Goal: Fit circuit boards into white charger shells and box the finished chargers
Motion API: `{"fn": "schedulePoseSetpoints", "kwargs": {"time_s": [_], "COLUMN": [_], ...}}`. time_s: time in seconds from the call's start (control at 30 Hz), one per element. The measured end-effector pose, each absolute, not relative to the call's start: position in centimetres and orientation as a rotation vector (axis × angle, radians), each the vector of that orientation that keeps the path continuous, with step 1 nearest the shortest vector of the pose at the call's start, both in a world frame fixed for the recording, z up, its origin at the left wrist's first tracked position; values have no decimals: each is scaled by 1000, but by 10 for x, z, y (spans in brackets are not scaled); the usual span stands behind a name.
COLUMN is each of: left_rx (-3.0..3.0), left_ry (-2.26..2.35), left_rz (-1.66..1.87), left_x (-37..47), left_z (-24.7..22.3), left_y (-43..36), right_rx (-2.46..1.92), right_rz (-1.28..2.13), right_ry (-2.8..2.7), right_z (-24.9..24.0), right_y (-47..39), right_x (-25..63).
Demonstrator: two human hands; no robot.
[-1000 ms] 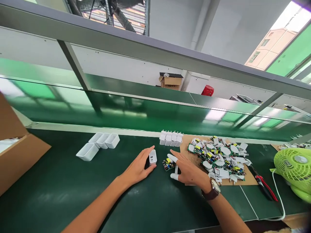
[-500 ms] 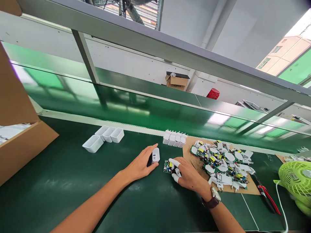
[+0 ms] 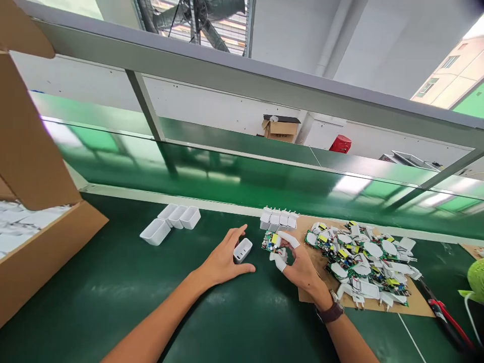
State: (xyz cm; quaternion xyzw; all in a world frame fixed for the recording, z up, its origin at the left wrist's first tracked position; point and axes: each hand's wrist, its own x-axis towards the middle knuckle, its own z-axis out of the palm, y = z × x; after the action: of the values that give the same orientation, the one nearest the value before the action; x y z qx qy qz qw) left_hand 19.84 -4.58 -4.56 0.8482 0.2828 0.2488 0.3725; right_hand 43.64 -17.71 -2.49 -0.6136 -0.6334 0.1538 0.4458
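Some room between circuit board (image 3: 269, 242) and casing (image 3: 243, 250)

Left hand (image 3: 223, 257): bare, fingers slim, nails short where they show. Left forearm (image 3: 166, 312) bare down to the frame's lower edge. Right hand (image 3: 298, 267): two matte white, close-fitting finger cots, one sheathing the index finger (image 3: 289, 238), the other the thumb (image 3: 279, 262); rest of hand uncovered. Right wrist: wristwatch with a broad dark-brown strap (image 3: 330, 312) and silver-toned metal case (image 3: 335, 296), dial unreadable at this angle. Right forearm (image 3: 350, 335) bare below strap.
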Motion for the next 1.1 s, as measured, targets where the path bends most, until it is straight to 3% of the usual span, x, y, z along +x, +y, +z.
{"fn": "schedulePoseSetpoints", "kwargs": {"time_s": [0.2, 0.3, 0.53, 1.1], "left_rx": [2171, 2266, 2436, 2620], "left_ry": [639, 654, 624, 523], "left_rz": [456, 587, 912, 892], "left_x": [195, 204, 213, 213], "left_z": [-33, -33, -49, -50], "left_y": [-43, -48, -59, -59], "right_rx": [-1472, -1406, -1376, -1454], "right_rz": [352, 357, 4, 65], "right_ry": [-1528, -1605, -1819, -1914], "right_z": [-18, -14, -19, -15], "right_y": [-186, -190, -194, -195], "right_x": [432, 420, 400, 398]}}
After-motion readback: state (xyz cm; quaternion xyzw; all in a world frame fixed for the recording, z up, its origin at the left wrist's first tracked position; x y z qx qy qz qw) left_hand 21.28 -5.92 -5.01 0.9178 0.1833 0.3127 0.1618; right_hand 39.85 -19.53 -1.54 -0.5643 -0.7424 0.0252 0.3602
